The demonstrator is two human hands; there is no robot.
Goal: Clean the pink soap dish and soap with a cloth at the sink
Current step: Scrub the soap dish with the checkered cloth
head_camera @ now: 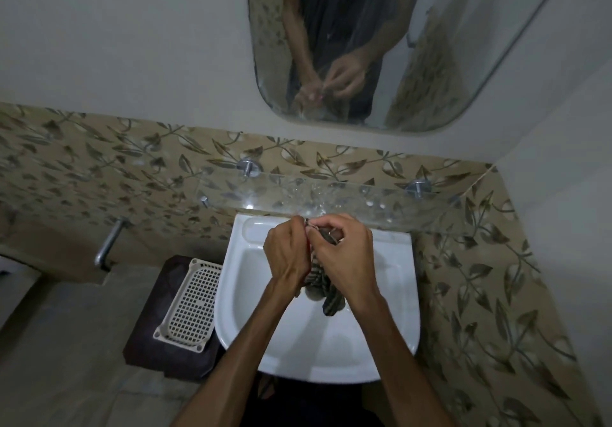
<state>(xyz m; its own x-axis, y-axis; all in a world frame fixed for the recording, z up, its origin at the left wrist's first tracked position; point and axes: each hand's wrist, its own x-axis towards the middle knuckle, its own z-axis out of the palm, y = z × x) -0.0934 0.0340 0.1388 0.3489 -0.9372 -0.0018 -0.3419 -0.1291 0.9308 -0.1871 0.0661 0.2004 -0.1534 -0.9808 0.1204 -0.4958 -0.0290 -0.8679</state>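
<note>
**Both hands working a striped cloth over the sink**

At the far left, a metal tap [111, 243] is sticking out from the leaf-patterned tile wall [99, 168]. Next, a white plastic grid tray [190, 305] is lying on a dark mat [149, 337], its right edge touching the left rim of the white sink [397, 294].

Over the back half of the sink basin, the left hand [286, 254] is curling its fingers closed around something held against the cloth [326, 290]; a trace of pink is showing between the two hands, but I cannot tell whether it is the soap dish or the soap. The striped cloth is hanging down between the wrists into the basin. Just beside it, the right hand [346, 251] is pinching the cloth's top with closed fingers.

Above, a glass shelf [364, 201] is running along the sink's back edge, and a mirror [364, 45] is reflecting the hands.
</note>
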